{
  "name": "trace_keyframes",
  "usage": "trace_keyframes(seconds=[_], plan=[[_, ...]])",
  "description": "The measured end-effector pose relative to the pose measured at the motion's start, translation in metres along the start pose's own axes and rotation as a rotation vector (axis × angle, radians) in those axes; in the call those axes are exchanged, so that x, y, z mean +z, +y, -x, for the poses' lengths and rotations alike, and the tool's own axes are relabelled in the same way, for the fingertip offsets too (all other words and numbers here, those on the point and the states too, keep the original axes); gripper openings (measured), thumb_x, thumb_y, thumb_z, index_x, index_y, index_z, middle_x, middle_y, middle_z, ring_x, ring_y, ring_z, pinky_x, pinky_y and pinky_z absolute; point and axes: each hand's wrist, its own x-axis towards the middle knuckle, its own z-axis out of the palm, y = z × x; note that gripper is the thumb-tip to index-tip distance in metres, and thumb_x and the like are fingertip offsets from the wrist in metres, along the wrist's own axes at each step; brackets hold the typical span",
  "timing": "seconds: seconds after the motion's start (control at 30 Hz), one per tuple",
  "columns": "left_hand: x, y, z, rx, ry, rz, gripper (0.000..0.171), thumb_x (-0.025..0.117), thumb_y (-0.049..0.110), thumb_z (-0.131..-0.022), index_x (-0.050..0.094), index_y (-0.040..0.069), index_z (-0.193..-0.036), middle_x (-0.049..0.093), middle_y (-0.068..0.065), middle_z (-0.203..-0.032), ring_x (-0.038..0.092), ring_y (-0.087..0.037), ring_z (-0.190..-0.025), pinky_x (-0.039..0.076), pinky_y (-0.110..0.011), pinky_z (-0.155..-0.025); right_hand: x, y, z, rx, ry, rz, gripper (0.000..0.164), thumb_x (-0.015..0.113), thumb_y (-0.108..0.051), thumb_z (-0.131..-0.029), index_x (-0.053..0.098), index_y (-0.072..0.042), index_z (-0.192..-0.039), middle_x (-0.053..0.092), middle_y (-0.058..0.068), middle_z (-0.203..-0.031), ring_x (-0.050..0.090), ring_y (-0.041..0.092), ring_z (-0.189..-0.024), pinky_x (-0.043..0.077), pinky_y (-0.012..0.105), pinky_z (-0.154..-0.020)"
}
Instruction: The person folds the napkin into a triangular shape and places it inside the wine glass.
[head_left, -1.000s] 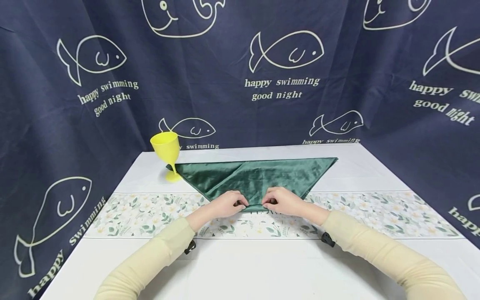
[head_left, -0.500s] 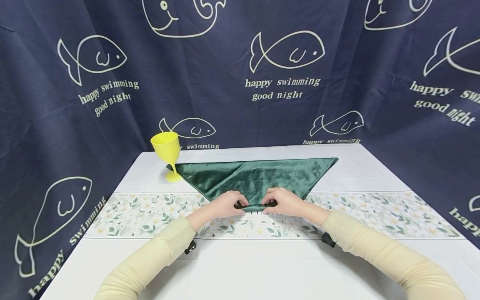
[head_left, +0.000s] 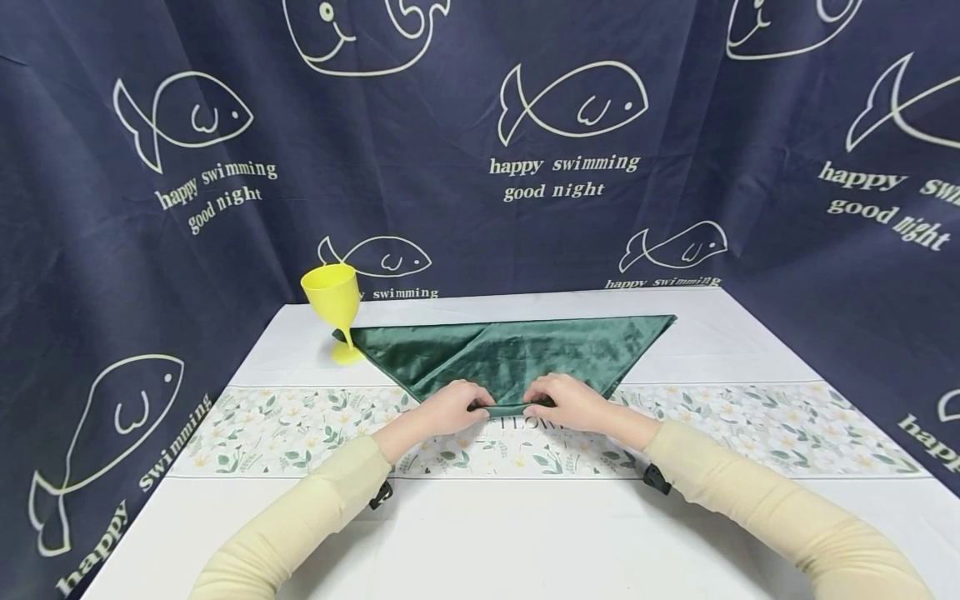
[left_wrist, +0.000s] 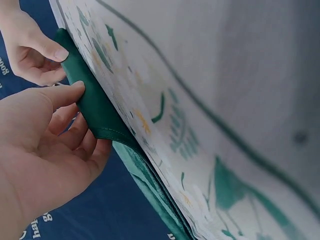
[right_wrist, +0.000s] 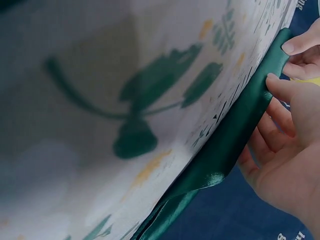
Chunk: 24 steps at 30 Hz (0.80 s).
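Grasped the near edge of a shiny dark green cloth point(head_left: 517, 354) with both hands, near each other, with a short stretch of folded edge between. Pinched it in the left hand point(head_left: 450, 408), with the thumb on the near face of the fold and the fingers curled behind. Pinched it likewise in the right hand point(head_left: 568, 403), with the thumb tip pressed on the same fold.

Found the rest of the cloth lying flat just beyond the hands on a white table point(head_left: 525, 533), with a long, nearly straight far edge and with sides slanting in towards the fold. Noted a slanting crease across its left half. Made out dark lettering point(head_left: 532, 423) just in front of the fold, partly hidden by the right hand, on a floral band point(head_left: 712, 425) running across the table.

Spotted a yellow goblet point(head_left: 333, 300) standing on its foot at the cloth's far left corner, with the stem in front of that corner; could not tell about contact between foot and fabric. Saw cream sleeves point(head_left: 300, 517) on both forearms, with a small black object point(head_left: 380, 495) below each cuff. Saw a dark blue curtain point(head_left: 450, 125) behind and on both sides, printed with white fish outlines and "happy swimming good night".
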Motion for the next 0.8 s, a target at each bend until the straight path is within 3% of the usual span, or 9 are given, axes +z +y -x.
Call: trace_keyframes(seconds=[0.53,0.8], plan=[[0.0000,0.0023,0.0018,-0.033,0.012,0.016,0.022,0.052,0.008,-0.096,0.066,0.005,-0.112,0.069,-0.010,-0.105,0.064,-0.015,-0.083,0.051,-0.025,-0.071,0.0016,0.0009,0.0004,-0.057,0.026,-0.032,0.015,0.059,-0.017,-0.093,0.068,-0.008,-0.099,0.062,0.000,-0.091,0.054,0.004,-0.070,0.049,0.022,-0.063],[0.0008,0.0008,0.0011,-0.023,0.012,0.033,0.022,0.051,0.007,-0.096,0.065,0.003,-0.113,0.069,-0.011,-0.105,0.064,-0.015,-0.082,0.051,-0.026,-0.070,0.0027,0.0012,-0.0009,-0.054,0.028,-0.019,0.016,0.057,-0.016,-0.094,0.068,-0.007,-0.099,0.065,0.001,-0.090,0.060,0.009,-0.075,0.050,0.025,-0.066]])
